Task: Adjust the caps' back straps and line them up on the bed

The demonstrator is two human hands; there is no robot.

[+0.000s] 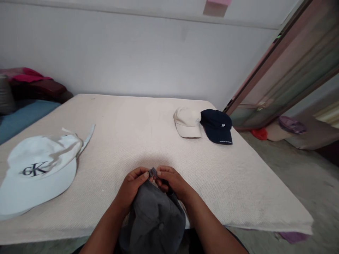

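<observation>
1. Pinching one end of the strap (153,172) on a dark grey cap (158,215), my left grip (133,186) is closed between thumb and fingers.
2. My right grip (171,180) is closed on the strap's other side, just beside the left.
3. The grey cap sits between my forearms at the near edge of a pale, cloth-covered surface (127,120), its rounded crown toward me; I cannot tell what bears its lower part.
4. To my left lies a white cap (34,192) with dark lettering, its loose strap ends trailing behind it.
5. Farther off, right of centre, a beige cap (186,121) and a navy cap (215,128) lie side by side, touching.
</observation>
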